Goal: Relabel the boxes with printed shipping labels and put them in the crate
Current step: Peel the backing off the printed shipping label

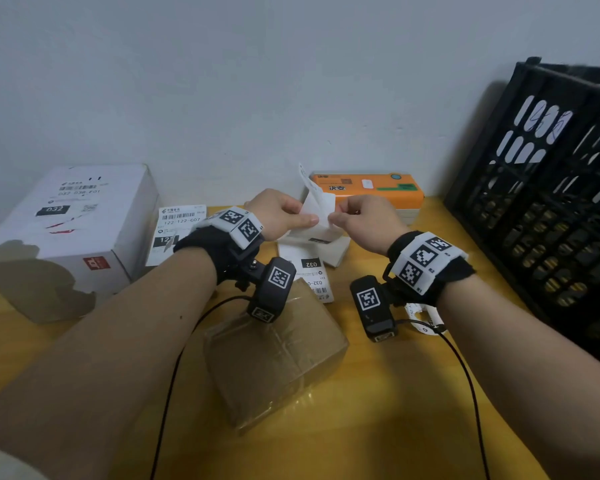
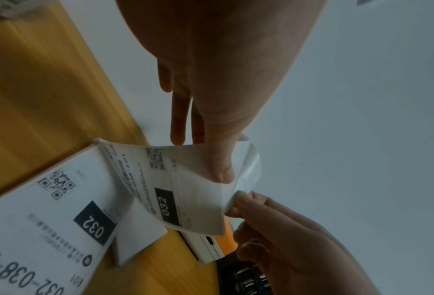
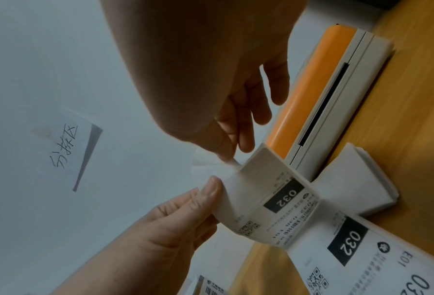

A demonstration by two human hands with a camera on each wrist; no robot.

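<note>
While both hands are working above the desk, the left hand (image 1: 280, 216) is pinching one edge of a printed shipping label (image 2: 185, 191) between thumb and fingers, and the right hand (image 1: 357, 216) is pinching the corner just opposite, apparently peeling the label from its backing (image 2: 248, 165). The label, marked 032, is hanging in the air between the two sets of fingertips, curling downward from them. Just beyond the fingers, the orange label printer (image 1: 368, 188) is sitting against the wall, and directly beneath the fingers a folded stack of labels (image 3: 357, 179) is lying on the yellow desk (image 1: 413, 393), with another 032 label (image 1: 312, 271) lying flat nearer the wrists.

Judging by what is showing, the task is sitting at an early stage. A brown cardboard box (image 1: 274, 348) is waiting below the wrists, wrapped in clear tape and bearing no new label that I can see. Well to the left of the left hand's fingers, a white box (image 1: 66, 230) is carrying a 032 label on its top, though I cannot tell whether that one is old or new; a loose 122 label (image 1: 177, 233) is lying beside it. The black crate (image 1: 541, 209) is standing to the right of the right hand's fingers, and no box is visible inside it. Separating the label, sticking it down and crating the boxes all seem to be remaining.
</note>
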